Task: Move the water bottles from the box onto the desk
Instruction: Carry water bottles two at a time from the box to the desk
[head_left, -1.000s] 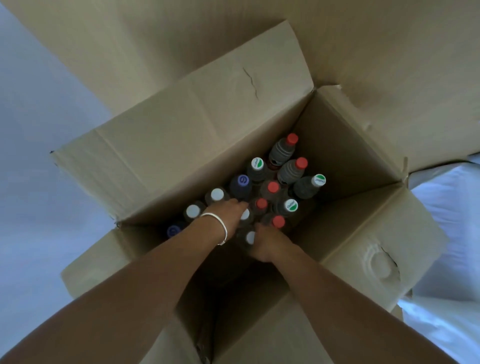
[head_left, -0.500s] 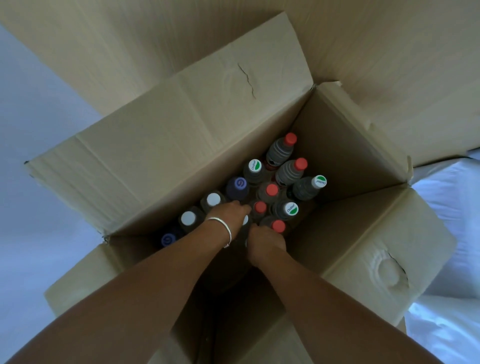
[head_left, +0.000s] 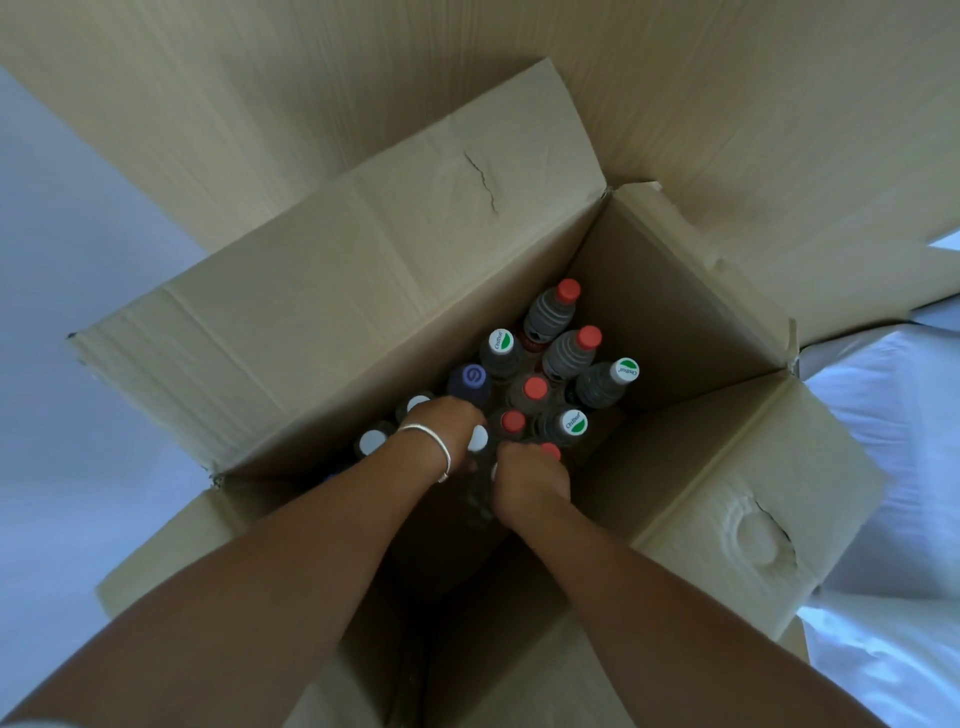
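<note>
1. An open cardboard box (head_left: 675, 322) stands with its flaps folded outward, and the water bottles (head_left: 535, 384) stand upright and packed close together on its bottom.
2. Their caps differ: red (head_left: 568, 290), white with a green mark (head_left: 627, 370), plain white (head_left: 372, 441) and one dark blue (head_left: 471, 375).
3. Both hands reach down into the box at the near edge of the cluster.
4. The left hand (head_left: 447, 423), with a silver bangle (head_left: 435, 447) on its wrist, lies over the bottles beside a white-capped bottle (head_left: 477, 439); its fingers are hidden, so its grip cannot be told.
5. The right hand (head_left: 527, 480) is just beside it, fingers curled downward around a bottle top just below a red cap (head_left: 550, 451).
6. White bedding (head_left: 893, 467) lies to the right of the box.
</note>
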